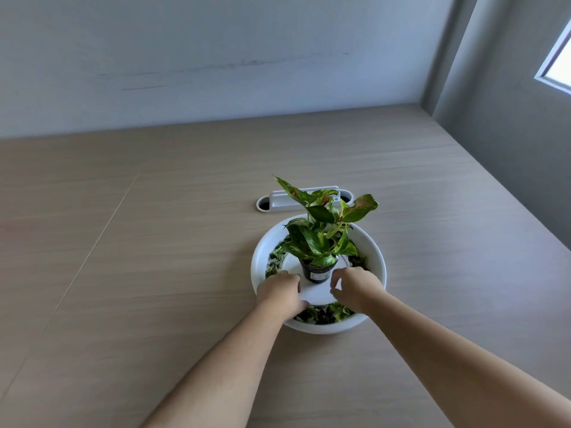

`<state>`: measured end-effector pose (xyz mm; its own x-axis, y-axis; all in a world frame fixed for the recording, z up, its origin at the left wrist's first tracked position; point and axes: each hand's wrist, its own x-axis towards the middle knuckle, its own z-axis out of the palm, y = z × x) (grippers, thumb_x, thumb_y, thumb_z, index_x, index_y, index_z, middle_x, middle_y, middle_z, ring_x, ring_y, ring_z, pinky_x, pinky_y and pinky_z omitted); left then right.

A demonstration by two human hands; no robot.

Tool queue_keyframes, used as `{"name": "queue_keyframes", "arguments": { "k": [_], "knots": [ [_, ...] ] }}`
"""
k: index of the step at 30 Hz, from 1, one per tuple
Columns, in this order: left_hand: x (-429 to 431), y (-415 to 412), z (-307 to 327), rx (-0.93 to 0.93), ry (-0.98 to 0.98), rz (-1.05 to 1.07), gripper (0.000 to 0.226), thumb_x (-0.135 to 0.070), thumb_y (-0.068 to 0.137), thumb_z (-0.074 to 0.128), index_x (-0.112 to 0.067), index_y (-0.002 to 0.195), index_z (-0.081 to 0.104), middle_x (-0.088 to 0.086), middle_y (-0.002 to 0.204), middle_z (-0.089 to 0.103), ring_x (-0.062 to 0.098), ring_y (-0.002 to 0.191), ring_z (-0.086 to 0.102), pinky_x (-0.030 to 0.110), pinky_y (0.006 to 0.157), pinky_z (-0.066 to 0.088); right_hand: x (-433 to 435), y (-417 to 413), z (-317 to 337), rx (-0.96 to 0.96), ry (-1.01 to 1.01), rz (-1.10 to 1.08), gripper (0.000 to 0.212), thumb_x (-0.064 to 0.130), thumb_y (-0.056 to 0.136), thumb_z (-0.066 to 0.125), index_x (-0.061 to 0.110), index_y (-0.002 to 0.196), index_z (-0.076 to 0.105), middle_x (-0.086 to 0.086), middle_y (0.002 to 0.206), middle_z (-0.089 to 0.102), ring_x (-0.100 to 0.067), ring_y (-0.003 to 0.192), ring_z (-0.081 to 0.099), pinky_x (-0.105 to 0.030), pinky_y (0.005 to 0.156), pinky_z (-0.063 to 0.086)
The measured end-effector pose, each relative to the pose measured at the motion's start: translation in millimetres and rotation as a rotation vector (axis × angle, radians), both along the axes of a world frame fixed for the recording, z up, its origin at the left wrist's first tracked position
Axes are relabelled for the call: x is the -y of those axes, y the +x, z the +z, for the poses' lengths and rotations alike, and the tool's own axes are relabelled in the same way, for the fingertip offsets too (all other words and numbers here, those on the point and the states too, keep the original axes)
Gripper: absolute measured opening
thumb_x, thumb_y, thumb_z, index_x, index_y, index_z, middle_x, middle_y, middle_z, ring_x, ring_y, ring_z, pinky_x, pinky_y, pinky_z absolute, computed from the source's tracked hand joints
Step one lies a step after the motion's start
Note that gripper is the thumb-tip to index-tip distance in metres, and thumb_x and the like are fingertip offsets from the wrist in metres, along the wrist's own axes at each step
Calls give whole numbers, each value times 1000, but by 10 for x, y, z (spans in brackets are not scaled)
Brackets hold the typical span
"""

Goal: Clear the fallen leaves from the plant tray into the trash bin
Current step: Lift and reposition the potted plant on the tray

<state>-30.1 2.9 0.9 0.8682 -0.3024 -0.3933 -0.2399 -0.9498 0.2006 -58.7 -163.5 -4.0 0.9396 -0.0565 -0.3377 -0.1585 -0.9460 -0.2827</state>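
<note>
Both hands reach into the white plant tray (258, 257): left hand (279, 292) at 8 o'clock and right hand (355, 288) at 4 o'clock of the potted plant (318, 242), fingers curled and half-open, holding nothing I can see, probably to lift the plant away. Fallen leaves (324, 314) ring the tray; no trash bin is visible.

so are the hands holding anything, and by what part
Cannot be told for sure. Both hands, left and right, rest at the inner white disc under the pot, fingers curled at its edge.
</note>
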Motion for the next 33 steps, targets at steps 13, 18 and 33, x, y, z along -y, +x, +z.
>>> {"name": "queue_keyframes", "arguments": {
  "k": [13,18,33],
  "knots": [
    [52,-138,-184,30,56,-139,28,5,80,54,-13,99,66,10,104,64,32,90,62,35,70,47,-228,-134,-279,-64,-98,147,23,2,79,54,14,97,62,-9,105,60,-26,78,56,-34,66,49],
    [50,-92,-231,-21,-5,-131,26,14,77,50,0,94,66,8,71,49,27,74,51,40,74,51,-201,-102,-333,-110,-17,96,28,-5,76,50,12,89,68,-9,101,65,-22,75,55,-28,64,48],
    [-206,11,190,53,-391,-35,17,3,79,58,-7,82,72,11,91,73,25,87,67,29,75,54,-213,-152,103,119,172,-294,14,5,82,63,11,88,73,-7,94,72,-24,82,66,-28,72,54]
  ]
}}
